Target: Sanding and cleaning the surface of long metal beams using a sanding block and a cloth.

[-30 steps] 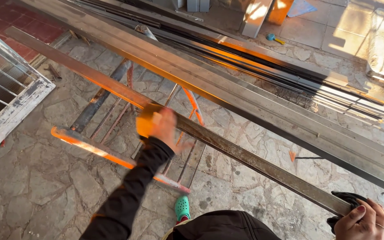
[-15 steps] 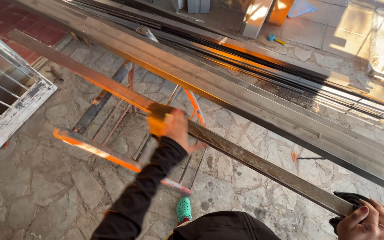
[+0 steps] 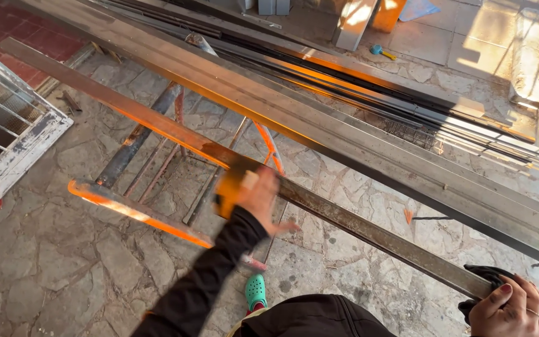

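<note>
On the near rusted steel bar, which ran diagonally from upper left to lower right across an orange-painted trestle, the left hand pressed an orange sanding pad against the metal. Compared with the frame 1 second before, that hand and pad had travelled further down the bar toward the lower right, and the sleeve had followed. The left fingers were curled over the pad, holding it flat to the bar; motion blur hid how tightly. The right hand had not shifted: it stayed at the bar's lower right end, fingers closed round a black cloth wrapped at that end.

Counts: 2 hands, 1 pad, 1 cloth, 1 bar under work. 1 larger steel beam lay parallel beyond it, apart from the near bar. Behind that, a bundle of thin dark rods lay on the stone paving; their number could not be told. 1 white metal grille stood at left. 1 green clog showed below the trestle.
</note>
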